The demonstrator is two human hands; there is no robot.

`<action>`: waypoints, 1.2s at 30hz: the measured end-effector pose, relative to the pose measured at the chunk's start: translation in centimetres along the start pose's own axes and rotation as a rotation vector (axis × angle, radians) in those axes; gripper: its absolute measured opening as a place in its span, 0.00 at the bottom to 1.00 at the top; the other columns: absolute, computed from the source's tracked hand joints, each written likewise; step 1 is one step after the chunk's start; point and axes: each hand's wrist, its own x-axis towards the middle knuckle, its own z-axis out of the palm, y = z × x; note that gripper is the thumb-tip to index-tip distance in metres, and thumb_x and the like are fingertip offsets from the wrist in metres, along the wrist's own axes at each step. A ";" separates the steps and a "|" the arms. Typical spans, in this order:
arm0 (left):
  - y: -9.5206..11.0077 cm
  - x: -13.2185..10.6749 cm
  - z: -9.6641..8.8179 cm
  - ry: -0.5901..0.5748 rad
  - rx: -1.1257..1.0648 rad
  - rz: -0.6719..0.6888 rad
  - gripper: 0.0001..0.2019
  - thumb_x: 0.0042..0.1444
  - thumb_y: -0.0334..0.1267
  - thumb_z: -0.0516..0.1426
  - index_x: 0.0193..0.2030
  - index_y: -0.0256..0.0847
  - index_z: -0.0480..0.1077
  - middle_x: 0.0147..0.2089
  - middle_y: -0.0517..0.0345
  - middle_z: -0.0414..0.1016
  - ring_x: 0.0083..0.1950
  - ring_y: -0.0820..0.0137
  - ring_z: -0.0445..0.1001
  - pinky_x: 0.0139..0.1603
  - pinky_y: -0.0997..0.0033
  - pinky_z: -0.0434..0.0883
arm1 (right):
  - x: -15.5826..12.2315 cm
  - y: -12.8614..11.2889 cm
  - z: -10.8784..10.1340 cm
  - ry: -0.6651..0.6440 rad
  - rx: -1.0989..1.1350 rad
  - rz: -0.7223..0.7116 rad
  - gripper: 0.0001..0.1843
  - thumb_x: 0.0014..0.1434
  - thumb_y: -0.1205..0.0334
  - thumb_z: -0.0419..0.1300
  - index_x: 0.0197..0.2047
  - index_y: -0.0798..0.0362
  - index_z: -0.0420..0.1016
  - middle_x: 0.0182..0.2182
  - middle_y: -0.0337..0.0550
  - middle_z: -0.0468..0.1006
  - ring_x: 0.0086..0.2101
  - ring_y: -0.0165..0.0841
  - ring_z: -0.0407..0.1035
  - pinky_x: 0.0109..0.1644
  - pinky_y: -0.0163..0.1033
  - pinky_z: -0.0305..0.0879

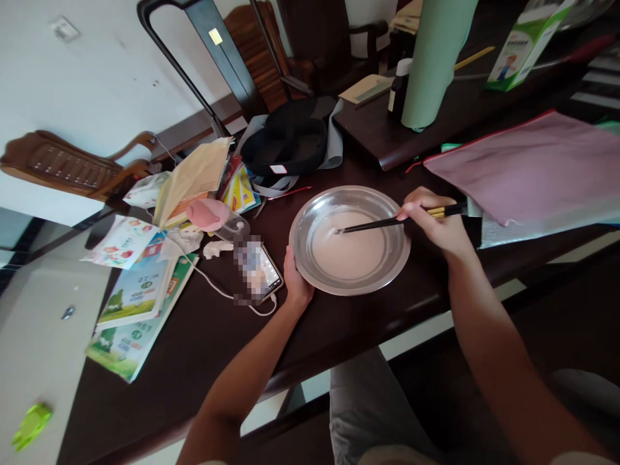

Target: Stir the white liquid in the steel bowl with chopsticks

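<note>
A wide metal bowl (303,265) stands on the dark table, partly filled with a pale, milky liquid (351,252). My left hand (296,279) is closed on the bowl's left rim, the thumb along its edge and the other fingers hidden beneath. Held in my right hand (431,216) over the bowl's right side is a pair of black chopsticks (372,225) with golden bands. Their tips dip into the liquid left of the bowl's middle, by a small whitish spot. Left of my left hand lies a phone (266,274), plugged into a white cable.
Books (133,290), envelopes and a pink cup-like item (208,215) crowd the left side. Behind the bowl is a black bag (285,142). A pink zip pouch (527,165) lies right; a green cylinder (433,71) and small bottle (398,87) stand behind. The table's front edge (378,336) is near.
</note>
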 end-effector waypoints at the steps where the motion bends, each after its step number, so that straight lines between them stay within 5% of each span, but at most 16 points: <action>1: 0.0 0.0 0.0 -0.006 0.001 0.000 0.17 0.60 0.54 0.61 0.38 0.42 0.81 0.43 0.55 0.86 0.58 0.56 0.80 0.65 0.56 0.71 | 0.0 0.2 -0.1 0.057 0.017 -0.010 0.22 0.64 0.41 0.64 0.24 0.43 0.81 0.24 0.42 0.77 0.31 0.38 0.71 0.40 0.47 0.66; 3: -0.1 0.1 -0.1 -0.011 0.003 0.000 0.17 0.60 0.54 0.61 0.38 0.43 0.81 0.43 0.54 0.86 0.58 0.56 0.80 0.65 0.56 0.71 | -0.1 0.4 -0.2 0.097 0.088 -0.024 0.24 0.66 0.43 0.62 0.22 0.44 0.79 0.22 0.40 0.75 0.29 0.37 0.69 0.38 0.46 0.65; 9: -0.3 0.3 -0.4 -0.028 0.025 0.023 0.18 0.58 0.56 0.62 0.39 0.44 0.81 0.46 0.55 0.86 0.60 0.55 0.79 0.66 0.56 0.70 | 0.0 -0.4 0.1 -0.150 0.024 -0.011 0.19 0.63 0.42 0.65 0.26 0.44 0.83 0.26 0.42 0.80 0.33 0.39 0.73 0.40 0.46 0.68; 14: -0.2 0.1 -0.3 -0.033 0.020 0.020 0.17 0.59 0.55 0.61 0.40 0.44 0.81 0.46 0.54 0.86 0.60 0.55 0.79 0.66 0.56 0.71 | -0.1 -0.1 -0.2 0.055 0.052 -0.032 0.24 0.65 0.42 0.62 0.22 0.44 0.80 0.22 0.41 0.77 0.31 0.38 0.70 0.40 0.47 0.67; 19: -0.1 0.1 -0.2 -0.027 0.017 0.012 0.17 0.60 0.55 0.61 0.39 0.44 0.82 0.43 0.55 0.86 0.58 0.56 0.80 0.66 0.57 0.71 | -0.1 -0.4 0.0 -0.135 0.050 -0.020 0.21 0.62 0.41 0.65 0.24 0.44 0.82 0.25 0.42 0.80 0.33 0.39 0.73 0.41 0.48 0.69; 25: -0.1 0.1 -0.2 -0.037 0.031 0.011 0.19 0.57 0.57 0.62 0.40 0.43 0.81 0.45 0.53 0.86 0.61 0.53 0.78 0.66 0.54 0.70 | -0.1 0.0 -0.1 0.111 0.020 -0.039 0.25 0.66 0.41 0.61 0.22 0.43 0.80 0.21 0.41 0.76 0.30 0.38 0.70 0.41 0.49 0.69; 31: -0.1 0.1 -0.2 -0.010 0.029 0.000 0.18 0.58 0.57 0.61 0.40 0.43 0.81 0.45 0.54 0.86 0.60 0.54 0.79 0.65 0.55 0.71 | -0.1 -0.6 0.1 -0.146 0.030 -0.034 0.18 0.64 0.45 0.65 0.26 0.45 0.83 0.26 0.42 0.81 0.33 0.39 0.73 0.39 0.47 0.69; 36: -0.1 0.1 -0.2 -0.007 0.017 0.011 0.17 0.60 0.55 0.60 0.40 0.43 0.81 0.46 0.53 0.86 0.61 0.55 0.78 0.66 0.55 0.71 | 0.0 0.2 -0.1 0.107 0.045 -0.047 0.22 0.67 0.47 0.62 0.23 0.44 0.81 0.22 0.40 0.76 0.30 0.37 0.71 0.40 0.46 0.65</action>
